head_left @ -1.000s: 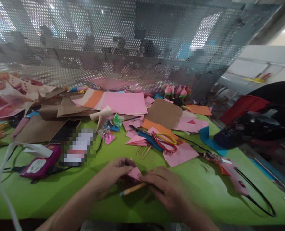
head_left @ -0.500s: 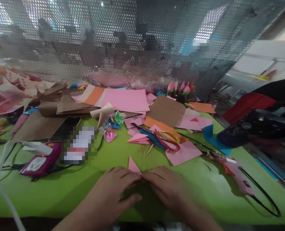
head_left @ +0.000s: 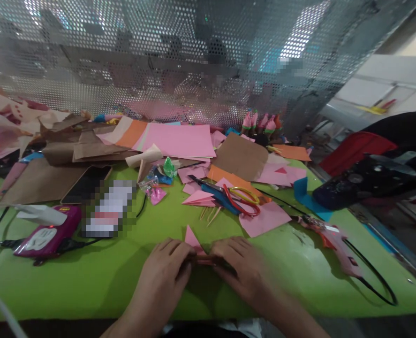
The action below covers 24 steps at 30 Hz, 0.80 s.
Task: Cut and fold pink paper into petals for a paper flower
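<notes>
A small piece of pink paper (head_left: 192, 239) lies between my hands near the front of the green table (head_left: 98, 286). Its far end rises to a point, and its near edge is folded or rolled into a narrow band. My left hand (head_left: 167, 267) pinches the band's left end between thumb and fingers. At the other end, my right hand (head_left: 241, 267) grips it with curled fingers. Both hands hide parts of the band. Beyond them lie a folded pink paper piece (head_left: 199, 199) and several thin sticks (head_left: 210, 216).
Scissors with red and yellow handles (head_left: 243, 202) rest on paper scraps. A pink glue gun (head_left: 337, 246) with a black cord lies right. Left are a purple power strip (head_left: 49, 234) and a phone (head_left: 86, 184). Pink sheets (head_left: 181, 140) and brown paper (head_left: 243, 158) cover the back.
My hands have moved slightly apart, and the left thumb has closed onto the paper. The folded band now shows between them. The whole view has shifted a little.
</notes>
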Motion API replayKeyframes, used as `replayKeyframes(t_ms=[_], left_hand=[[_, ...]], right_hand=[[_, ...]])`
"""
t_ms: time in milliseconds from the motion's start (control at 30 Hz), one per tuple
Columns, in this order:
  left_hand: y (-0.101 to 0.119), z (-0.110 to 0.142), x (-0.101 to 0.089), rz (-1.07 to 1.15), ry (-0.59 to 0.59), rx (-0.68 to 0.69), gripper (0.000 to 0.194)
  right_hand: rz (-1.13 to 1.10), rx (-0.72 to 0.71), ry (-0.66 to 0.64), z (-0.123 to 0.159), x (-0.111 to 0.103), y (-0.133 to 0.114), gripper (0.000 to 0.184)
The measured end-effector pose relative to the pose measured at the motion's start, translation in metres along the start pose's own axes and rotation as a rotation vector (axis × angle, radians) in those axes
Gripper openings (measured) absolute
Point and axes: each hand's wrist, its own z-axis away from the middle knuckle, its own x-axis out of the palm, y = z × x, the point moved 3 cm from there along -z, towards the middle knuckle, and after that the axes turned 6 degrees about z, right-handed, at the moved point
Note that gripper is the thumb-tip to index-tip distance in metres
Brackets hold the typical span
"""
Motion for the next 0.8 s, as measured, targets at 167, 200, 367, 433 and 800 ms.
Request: replayKeyframes(t_ms=[167, 200, 367, 433, 800], left_hand=[[-0.002, 0.003, 0.001, -0.052, 0.026, 0.077, 0.018], [-0.002, 0.003, 0.001, -0.060, 0.022, 0.081, 0.018], [-0.001, 0.003, 0.003, -0.147, 0.002, 0.102, 0.026], [0.000, 0.003, 0.004, -0.211, -0.002, 0.108, 0.025], [-0.001, 0.010, 0.015, -0.402, 0.068, 0.173, 0.024]], right_hand=[[0.002, -0.009, 0.038, -0.001, 0.000, 0.001, 0.007], [0.003, -0.005, 0.037, -0.002, -0.001, 0.001, 0.006], [0.018, 0.019, 0.018, -0.005, -0.002, 0.000, 0.006], [0.023, 0.036, 0.001, -0.005, -0.002, 0.000, 0.007], [-0.044, 0.127, -0.018, -0.009, -0.003, -0.002, 0.009]])
